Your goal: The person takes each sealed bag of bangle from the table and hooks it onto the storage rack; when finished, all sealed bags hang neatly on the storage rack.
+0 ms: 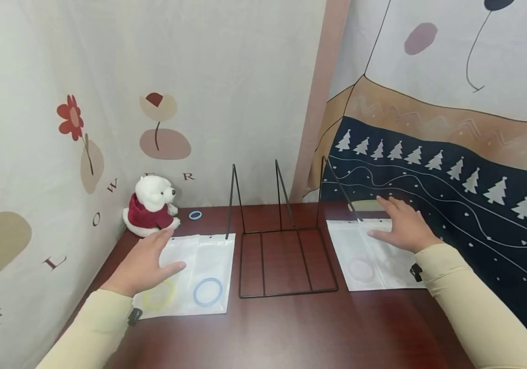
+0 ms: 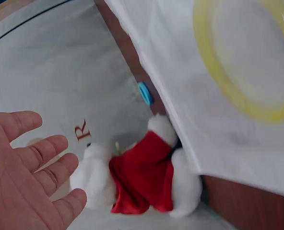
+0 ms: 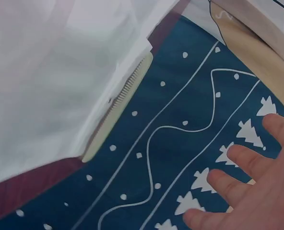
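My left hand (image 1: 145, 264) is held with fingers straight and thumb spread over a translucent white pouch (image 1: 210, 256). A yellow ring (image 2: 210, 52) and a blue ring (image 1: 194, 293) show through that pouch. On the other side, my right hand (image 1: 406, 225) reaches over a second translucent white pouch (image 1: 343, 241), fingers extended and nothing in its grasp. A faint pink ring (image 1: 350, 270) shows in this one. Between the pouches stands a black wire rack (image 1: 288, 294) with upright bent dividers.
A white toy bear (image 1: 153, 192) in a red coat sits at the back left, past the left fingertips. Beside it lies a small light-blue ring (image 2: 145, 93). A pale green comb (image 3: 118, 108) is partly hidden by the right pouch. Printed curtains border the dark wooden table (image 1: 286, 333).
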The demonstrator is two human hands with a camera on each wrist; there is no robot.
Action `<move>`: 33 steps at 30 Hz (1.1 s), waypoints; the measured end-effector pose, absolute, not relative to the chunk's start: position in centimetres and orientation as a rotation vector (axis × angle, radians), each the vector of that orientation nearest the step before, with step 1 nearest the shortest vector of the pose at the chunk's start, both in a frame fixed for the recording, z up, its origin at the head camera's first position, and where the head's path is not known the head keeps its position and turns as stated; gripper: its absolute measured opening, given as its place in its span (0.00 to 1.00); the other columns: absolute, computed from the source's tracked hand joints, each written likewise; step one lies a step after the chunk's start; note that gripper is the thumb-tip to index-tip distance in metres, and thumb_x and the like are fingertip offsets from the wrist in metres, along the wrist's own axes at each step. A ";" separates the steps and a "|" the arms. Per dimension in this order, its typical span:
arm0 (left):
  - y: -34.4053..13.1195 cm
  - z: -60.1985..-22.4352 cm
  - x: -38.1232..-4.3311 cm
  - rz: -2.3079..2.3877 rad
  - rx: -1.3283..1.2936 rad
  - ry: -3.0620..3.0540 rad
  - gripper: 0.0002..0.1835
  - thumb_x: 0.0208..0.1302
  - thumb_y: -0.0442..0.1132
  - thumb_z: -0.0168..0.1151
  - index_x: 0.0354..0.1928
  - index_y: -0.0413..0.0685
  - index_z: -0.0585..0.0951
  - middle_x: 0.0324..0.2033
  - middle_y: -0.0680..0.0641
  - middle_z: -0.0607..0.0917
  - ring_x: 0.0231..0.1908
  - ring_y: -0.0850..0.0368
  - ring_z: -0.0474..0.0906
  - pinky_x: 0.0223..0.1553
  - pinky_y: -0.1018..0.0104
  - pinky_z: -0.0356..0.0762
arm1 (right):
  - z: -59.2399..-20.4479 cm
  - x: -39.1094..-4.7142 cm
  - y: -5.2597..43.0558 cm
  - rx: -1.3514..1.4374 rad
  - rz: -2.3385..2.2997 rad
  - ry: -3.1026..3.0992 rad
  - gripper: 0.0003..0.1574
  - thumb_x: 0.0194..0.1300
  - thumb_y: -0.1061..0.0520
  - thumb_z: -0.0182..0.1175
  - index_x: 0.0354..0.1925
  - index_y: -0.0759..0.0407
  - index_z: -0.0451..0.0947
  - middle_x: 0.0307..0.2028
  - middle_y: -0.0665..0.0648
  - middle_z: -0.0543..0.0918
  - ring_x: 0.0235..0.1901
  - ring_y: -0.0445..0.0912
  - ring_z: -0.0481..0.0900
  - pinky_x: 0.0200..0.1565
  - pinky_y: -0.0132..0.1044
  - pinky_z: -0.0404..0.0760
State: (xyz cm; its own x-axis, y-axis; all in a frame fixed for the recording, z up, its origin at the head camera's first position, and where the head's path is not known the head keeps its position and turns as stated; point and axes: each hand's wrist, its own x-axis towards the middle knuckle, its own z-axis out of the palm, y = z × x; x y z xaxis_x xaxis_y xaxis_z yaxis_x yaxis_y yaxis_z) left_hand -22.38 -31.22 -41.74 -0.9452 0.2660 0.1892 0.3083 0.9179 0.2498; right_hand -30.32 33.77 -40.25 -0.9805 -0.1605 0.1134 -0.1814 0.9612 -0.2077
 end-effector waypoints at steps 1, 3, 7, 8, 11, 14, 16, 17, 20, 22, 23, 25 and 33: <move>-31.0 -41.9 -22.4 -0.448 -0.454 -2.918 0.53 0.65 0.63 0.69 0.80 0.37 0.61 0.74 0.28 0.69 0.74 0.26 0.63 0.72 0.26 0.61 | -40.4 -30.4 33.9 0.261 0.352 -3.008 0.72 0.60 0.23 0.68 0.84 0.57 0.49 0.78 0.79 0.55 0.75 0.79 0.55 0.68 0.82 0.55; -30.5 -42.2 -22.3 -0.507 -0.473 -2.904 0.52 0.66 0.62 0.69 0.79 0.35 0.62 0.74 0.29 0.69 0.74 0.26 0.63 0.71 0.27 0.63 | -40.9 -30.7 34.2 0.253 0.404 -2.994 0.71 0.61 0.25 0.69 0.84 0.59 0.50 0.77 0.79 0.57 0.73 0.77 0.58 0.67 0.80 0.61; -29.3 -42.6 -22.1 -0.576 -0.491 -2.891 0.50 0.67 0.61 0.69 0.78 0.33 0.64 0.74 0.30 0.69 0.74 0.28 0.63 0.71 0.28 0.64 | -41.6 -31.0 35.0 0.228 0.504 -2.971 0.70 0.62 0.27 0.70 0.83 0.62 0.51 0.76 0.79 0.58 0.72 0.75 0.61 0.67 0.77 0.66; -29.0 -42.7 -22.1 -0.587 -0.496 -2.886 0.50 0.67 0.61 0.69 0.78 0.34 0.64 0.74 0.30 0.70 0.74 0.28 0.64 0.71 0.29 0.65 | -41.7 -31.1 35.2 0.222 0.525 -2.964 0.69 0.62 0.28 0.70 0.83 0.63 0.51 0.76 0.79 0.59 0.72 0.75 0.61 0.67 0.77 0.66; -28.1 -43.1 -22.1 -0.618 -0.512 -2.873 0.49 0.67 0.59 0.70 0.78 0.36 0.65 0.74 0.32 0.71 0.74 0.30 0.65 0.71 0.30 0.66 | -41.9 -31.0 35.7 0.202 0.571 -2.939 0.68 0.63 0.31 0.72 0.82 0.65 0.53 0.75 0.79 0.60 0.71 0.75 0.63 0.67 0.76 0.66; -27.2 -43.5 -22.0 -0.661 -0.528 -2.858 0.48 0.66 0.58 0.71 0.78 0.37 0.66 0.73 0.32 0.72 0.74 0.30 0.66 0.71 0.31 0.67 | -42.0 -30.9 36.1 0.183 0.618 -2.932 0.66 0.64 0.33 0.72 0.81 0.67 0.53 0.74 0.80 0.60 0.71 0.76 0.63 0.68 0.76 0.65; -26.7 -43.8 -22.0 -0.686 -0.541 -2.850 0.48 0.65 0.57 0.72 0.78 0.37 0.66 0.73 0.33 0.73 0.73 0.31 0.66 0.71 0.31 0.67 | -42.1 -30.8 36.4 0.170 0.644 -2.930 0.65 0.65 0.35 0.72 0.81 0.67 0.54 0.74 0.81 0.61 0.70 0.76 0.64 0.67 0.76 0.66; -26.4 -44.0 -22.0 -0.697 -0.544 -2.848 0.48 0.65 0.57 0.72 0.77 0.36 0.66 0.72 0.33 0.73 0.73 0.31 0.67 0.71 0.32 0.67 | -42.2 -30.7 36.6 0.163 0.658 -2.928 0.64 0.66 0.35 0.71 0.81 0.67 0.54 0.73 0.81 0.62 0.69 0.76 0.65 0.67 0.76 0.67; -25.6 -44.4 -22.1 -0.712 -0.554 -2.845 0.48 0.64 0.57 0.73 0.77 0.37 0.67 0.71 0.32 0.74 0.73 0.31 0.68 0.71 0.33 0.68 | -42.5 -30.6 37.0 0.152 0.676 -2.922 0.63 0.67 0.34 0.70 0.80 0.68 0.55 0.71 0.82 0.63 0.66 0.76 0.68 0.65 0.75 0.70; -25.0 -44.6 -22.2 -0.726 -0.565 -2.840 0.47 0.63 0.56 0.74 0.76 0.37 0.68 0.71 0.32 0.74 0.72 0.31 0.69 0.71 0.33 0.68 | -42.7 -30.6 37.3 0.146 0.692 -2.919 0.63 0.67 0.34 0.70 0.80 0.70 0.55 0.71 0.82 0.64 0.65 0.77 0.69 0.64 0.74 0.72; -24.7 -44.7 -22.2 -0.729 -0.570 -2.837 0.47 0.62 0.56 0.75 0.76 0.37 0.69 0.70 0.32 0.75 0.72 0.31 0.69 0.70 0.33 0.69 | -42.8 -30.7 37.4 0.143 0.698 -2.918 0.62 0.68 0.34 0.69 0.80 0.70 0.55 0.70 0.82 0.64 0.65 0.77 0.69 0.64 0.73 0.72; -24.2 -45.0 -22.2 -0.730 -0.580 -2.835 0.47 0.62 0.56 0.75 0.75 0.36 0.70 0.69 0.31 0.75 0.71 0.30 0.70 0.69 0.33 0.70 | -43.0 -30.8 37.7 0.132 0.717 -2.921 0.63 0.68 0.34 0.69 0.79 0.71 0.55 0.71 0.82 0.64 0.66 0.78 0.69 0.64 0.73 0.72; -22.2 -46.5 -22.6 -0.766 -0.575 -2.855 0.46 0.62 0.55 0.75 0.75 0.37 0.70 0.70 0.32 0.75 0.71 0.31 0.70 0.70 0.34 0.70 | -43.8 -31.2 38.5 0.041 0.796 -2.951 0.63 0.68 0.36 0.70 0.78 0.75 0.54 0.71 0.84 0.63 0.68 0.79 0.67 0.65 0.73 0.70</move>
